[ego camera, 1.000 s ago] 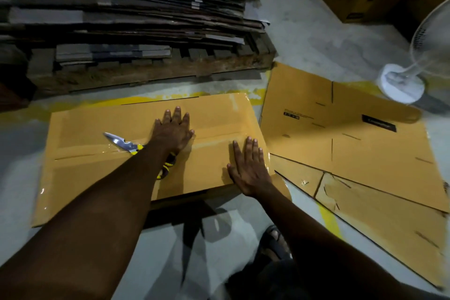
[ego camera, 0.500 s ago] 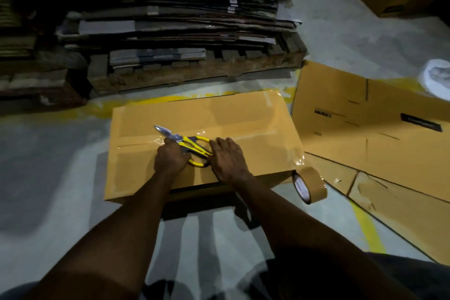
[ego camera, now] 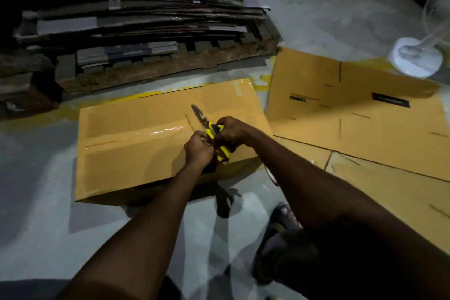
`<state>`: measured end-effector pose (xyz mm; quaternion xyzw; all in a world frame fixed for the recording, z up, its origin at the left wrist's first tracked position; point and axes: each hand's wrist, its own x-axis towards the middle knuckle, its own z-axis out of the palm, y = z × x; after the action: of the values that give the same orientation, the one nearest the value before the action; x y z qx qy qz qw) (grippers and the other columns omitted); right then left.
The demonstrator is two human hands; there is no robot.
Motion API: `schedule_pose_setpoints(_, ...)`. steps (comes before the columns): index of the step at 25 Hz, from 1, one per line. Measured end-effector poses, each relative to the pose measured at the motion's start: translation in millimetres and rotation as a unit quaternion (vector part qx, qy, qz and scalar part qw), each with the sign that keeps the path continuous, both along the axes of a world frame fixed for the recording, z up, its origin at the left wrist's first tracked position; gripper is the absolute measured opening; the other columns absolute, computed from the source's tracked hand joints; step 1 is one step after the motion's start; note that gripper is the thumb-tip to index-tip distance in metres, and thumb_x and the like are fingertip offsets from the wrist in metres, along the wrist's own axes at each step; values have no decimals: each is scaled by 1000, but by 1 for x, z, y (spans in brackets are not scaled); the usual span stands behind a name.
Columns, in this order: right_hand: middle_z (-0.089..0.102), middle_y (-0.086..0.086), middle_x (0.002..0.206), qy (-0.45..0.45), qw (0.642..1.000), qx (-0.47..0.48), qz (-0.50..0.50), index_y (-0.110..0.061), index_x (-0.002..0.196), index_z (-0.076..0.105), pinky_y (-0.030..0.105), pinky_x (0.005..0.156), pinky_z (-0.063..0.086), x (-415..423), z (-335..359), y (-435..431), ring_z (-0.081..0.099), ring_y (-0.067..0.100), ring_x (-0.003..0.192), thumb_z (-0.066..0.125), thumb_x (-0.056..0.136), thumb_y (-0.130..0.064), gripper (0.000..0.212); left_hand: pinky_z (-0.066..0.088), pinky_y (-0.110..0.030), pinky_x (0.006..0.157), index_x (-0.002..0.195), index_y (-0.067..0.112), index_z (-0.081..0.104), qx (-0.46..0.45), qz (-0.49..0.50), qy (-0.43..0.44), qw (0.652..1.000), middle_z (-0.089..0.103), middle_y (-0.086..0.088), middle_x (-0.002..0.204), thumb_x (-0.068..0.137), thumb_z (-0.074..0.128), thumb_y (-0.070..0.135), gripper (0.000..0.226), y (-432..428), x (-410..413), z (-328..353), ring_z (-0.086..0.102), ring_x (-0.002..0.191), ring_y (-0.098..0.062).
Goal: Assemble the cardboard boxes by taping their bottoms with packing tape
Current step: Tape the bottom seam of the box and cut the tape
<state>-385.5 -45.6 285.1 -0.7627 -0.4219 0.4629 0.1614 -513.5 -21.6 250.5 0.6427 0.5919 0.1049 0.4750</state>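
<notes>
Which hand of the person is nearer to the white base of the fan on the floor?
The right hand is nearer. It holds the yellow scissors on the side toward the fan base, which stands far to the upper right. The left hand is on the scissors' other side, farther away.

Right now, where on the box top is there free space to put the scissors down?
The left half of the box top is bare. The right part is crowded: both hands hold the scissors there.

Both hands hide the scissors (ego camera: 211, 133) handles, perhaps gripping.
</notes>
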Motion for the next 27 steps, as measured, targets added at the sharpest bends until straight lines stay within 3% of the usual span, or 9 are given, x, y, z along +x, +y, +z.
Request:
schedule_pose_setpoints(3, 52, 4, 70, 16, 999, -32, 28, -8, 96, 57, 30, 54, 42, 61, 19, -30, 51, 23, 63, 66, 88, -4, 12, 53, -31, 69, 96, 23, 57, -4, 1, -72, 997, 64, -3, 80, 84, 62, 11, 18, -33, 43, 8, 65, 81, -27)
schedule_pose_setpoints(5, 56, 3, 81, -53, 997, -5, 61, -15, 95, 55, 29, 60, 40, 101, 22, -46, 56, 26, 78, 65, 90, -8, 13, 59, -40, 68, 101, 24, 58, -26, -17, -109, 994, 68, -6, 88, 86, 63, 9, 22, -52, 60, 6, 69, 79, -25)
schedule_pose_setpoints(7, 60, 8, 102, -150, 985, 27, 84, -13, 109, 57, 29, 69, 38, 136, 14, -64, 56, 28, 93, 63, 92, -14, 18, 60, -41, 70, 104, 26, 59, -31, -46, -109, 992, 69, -6, 93, 86, 66, 8, 26, -70, 70, -3, 69, 85, -23)
schedule_pose_setpoints(9, 63, 11, 107, -171, 981, 69, 54, -10, 117, 57, 30, 70, 42, 165, -2, -81, 58, 28, 92, 62, 94, -18, 25, 59, -38, 77, 104, 27, 61, -19, -53, -93, 994, 71, -2, 93, 84, 70, 10, 28, -79, 69, -14, 68, 86, -18)
schedule_pose_setpoints(13, 67, 13, 102, -171, 978, 115, 16, -13, 110, 56, 35, 67, 48, 195, -40, -108, 63, 32, 89, 58, 97, -26, 19, 55, -30, 81, 102, 21, 67, 20, -54, -60, 997, 72, 0, 92, 83, 72, 12, 21, -81, 62, -34, 68, 84, -12)
schedule_pose_setpoints(17, 64, 13, 112, -211, 965, 158, 14, -12, 117, 53, 31, 73, 42, 195, -60, -100, 61, 31, 99, 70, 88, -17, 34, 58, -36, 78, 91, 11, 71, -55, -28, -84, 995, 73, -10, 90, 87, 68, 11, 5, -107, 72, -38, 69, 81, -22)
schedule_pose_setpoints(21, 50, 12, 118, -242, 952, 183, 33, -16, 121, 46, 42, 82, 48, 168, -67, -70, 50, 28, 104, 78, 80, -33, 54, 50, -26, 74, 113, 19, 55, -197, -3, -129, 972, 67, 0, 107, 83, 73, 28, 36, -149, 87, -46, 63, 93, -12)
schedule_pose_setpoints(24, 47, 13, 121, -279, 941, 172, 89, -18, 125, 44, 45, 82, 50, 146, -75, -54, 50, 31, 105, 78, 77, -43, 64, 50, -26, 79, 120, 23, 52, -187, -36, -124, 974, 65, 6, 108, 81, 76, 27, 47, -164, 94, -57, 61, 99, -12)
schedule_pose_setpoints(27, 46, 14, 120, -331, 922, 140, 148, -18, 126, 43, 45, 81, 49, 135, -80, -47, 50, 33, 105, 75, 78, -49, 65, 51, -31, 87, 117, 17, 60, -143, -51, -107, 983, 67, -1, 112, 80, 77, 25, 41, -166, 92, -69, 62, 104, -18)
